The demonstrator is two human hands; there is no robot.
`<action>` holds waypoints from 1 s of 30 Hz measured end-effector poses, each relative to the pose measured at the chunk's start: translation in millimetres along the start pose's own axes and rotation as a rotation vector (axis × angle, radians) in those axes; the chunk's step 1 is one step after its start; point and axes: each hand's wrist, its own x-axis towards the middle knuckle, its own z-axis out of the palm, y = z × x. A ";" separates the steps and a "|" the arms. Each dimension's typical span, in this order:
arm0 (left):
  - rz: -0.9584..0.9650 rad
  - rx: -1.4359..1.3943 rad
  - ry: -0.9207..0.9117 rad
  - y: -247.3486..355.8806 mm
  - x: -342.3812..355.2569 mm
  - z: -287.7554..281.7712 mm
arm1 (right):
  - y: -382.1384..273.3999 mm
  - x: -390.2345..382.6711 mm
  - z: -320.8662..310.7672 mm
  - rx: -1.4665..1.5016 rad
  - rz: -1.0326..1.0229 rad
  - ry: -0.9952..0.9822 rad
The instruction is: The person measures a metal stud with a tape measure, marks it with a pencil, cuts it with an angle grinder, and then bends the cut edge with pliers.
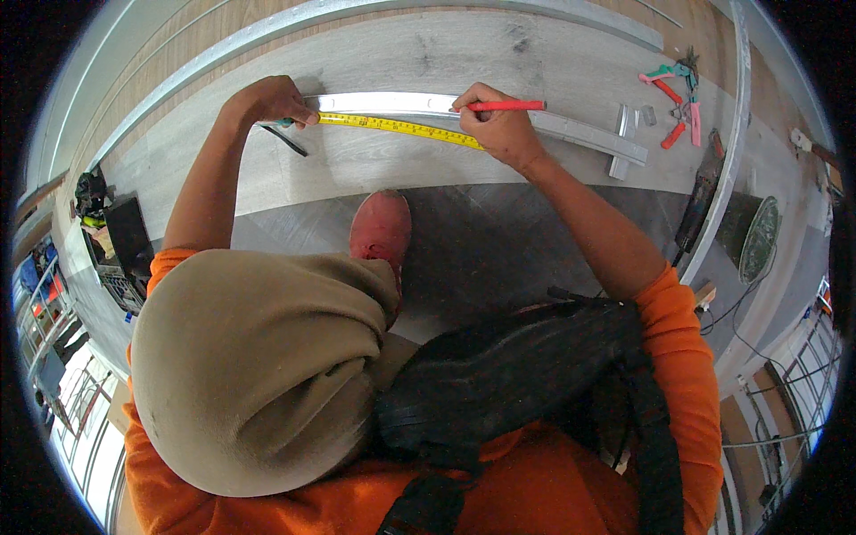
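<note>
A silver metal channel (383,104) lies crosswise on the pale floor in front of me. Along its near side stretches the yellow blade of a tape measure (392,127). My left hand (275,100) is closed on the tape measure at the blade's left end, and the fingers hide most of that part. My right hand (499,129) grips a red pencil (508,105), its tip end at the channel. The blade's right end reaches this hand's lower fingers; whether they pinch it is hidden. A dark thin strip (285,140) lies just below my left hand.
A short channel piece (624,143) crosses under the long one's right end. Snips with red (670,92) and pink handles (695,123) lie farther right. A long dark tool (700,196) and a bucket (758,239) stand at right, a black box (129,236) at left.
</note>
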 end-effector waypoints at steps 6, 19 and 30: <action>-0.038 -0.048 0.027 -6.8 4.2 6.6 | -2.5 0.1 -0.2 -0.078 -0.019 -0.033; 0.023 -0.003 -0.016 -7.3 3.4 2.8 | -4.3 -11.9 -14.5 -0.037 0.052 0.043; 0.073 0.104 -0.109 -16.7 2.3 -1.6 | -23.5 -5.9 -72.6 0.174 0.221 0.210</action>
